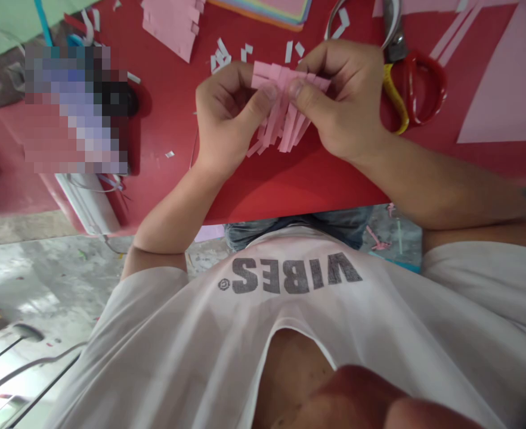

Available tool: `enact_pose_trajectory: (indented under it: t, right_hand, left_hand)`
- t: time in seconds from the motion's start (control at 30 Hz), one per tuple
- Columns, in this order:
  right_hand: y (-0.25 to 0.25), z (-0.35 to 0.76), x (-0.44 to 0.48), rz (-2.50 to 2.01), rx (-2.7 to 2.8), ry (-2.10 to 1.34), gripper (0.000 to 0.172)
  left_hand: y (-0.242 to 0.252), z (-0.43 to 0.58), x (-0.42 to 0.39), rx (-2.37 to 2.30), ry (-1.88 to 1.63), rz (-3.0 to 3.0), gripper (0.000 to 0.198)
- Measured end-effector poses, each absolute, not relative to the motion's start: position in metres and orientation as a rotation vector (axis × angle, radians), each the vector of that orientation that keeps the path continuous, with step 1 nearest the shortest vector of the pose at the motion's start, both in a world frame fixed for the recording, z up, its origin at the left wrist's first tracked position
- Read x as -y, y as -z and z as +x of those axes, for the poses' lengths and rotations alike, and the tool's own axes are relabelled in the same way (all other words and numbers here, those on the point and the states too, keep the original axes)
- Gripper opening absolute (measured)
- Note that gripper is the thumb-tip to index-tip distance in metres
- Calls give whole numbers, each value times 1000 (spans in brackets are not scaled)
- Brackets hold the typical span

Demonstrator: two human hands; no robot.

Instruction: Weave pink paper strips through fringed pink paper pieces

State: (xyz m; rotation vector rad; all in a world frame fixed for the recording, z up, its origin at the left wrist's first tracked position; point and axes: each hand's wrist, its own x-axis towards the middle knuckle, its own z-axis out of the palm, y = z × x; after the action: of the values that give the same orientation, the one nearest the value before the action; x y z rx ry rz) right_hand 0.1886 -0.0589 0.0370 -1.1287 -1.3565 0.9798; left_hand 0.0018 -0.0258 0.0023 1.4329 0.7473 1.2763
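Observation:
Between my two hands, above the front part of the red table, is a pink paper fringe (pixel 282 107) whose cut strips hang toward me. My left hand (pixel 229 113) pinches its left side, thumb on top and fingers curled behind. My right hand (pixel 346 98) grips the right side the same way, the thumb pressed near the middle of the band. The thumbs lie close together, a narrow bit of paper showing between them. Behind the paper, the fingertips are mostly hidden.
Scissors (pixel 426 89) with red and yellow handles lie right of my right hand, near pink paper sheets (pixel 509 83). White paper scraps (pixel 220 56) are scattered beyond my hands. A notched pink piece (pixel 173 27) and stacked coloured paper (pixel 285 13) lie farther back. A white power strip (pixel 88 202) sits at the left edge.

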Motion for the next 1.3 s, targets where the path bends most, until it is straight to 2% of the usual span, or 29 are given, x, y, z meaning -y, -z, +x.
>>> enact_pose_trajectory:
  t: [0.17,0.33,0.67,1.0,1.13,1.3]
  right_hand:
    - [-36,188,59,-1185,1376,-956,41]
    - [-37,186,60,-1178,1381,-950,47]
    - [-37,189,58,-1199,1391,-971,42]
    - [-30,183,53,-1099,1290,-996,51]
    - [-27,184,52,-1081,1287,-954,58]
    - [-28,187,51,-1111,1296,-962,61]
  left_hand:
    - [-10,6,32,-786,-1292,1348,23]
    - [-17,8,39,-849,-1277,1310,37]
    - [-5,6,34,-753,-1259,1268,23]
    - [-5,0,32,-795,-1383,1289,37]
    - [-11,3,35,-849,-1397,1197,38]
    - [5,4,27,-767,-1435,1190,38]
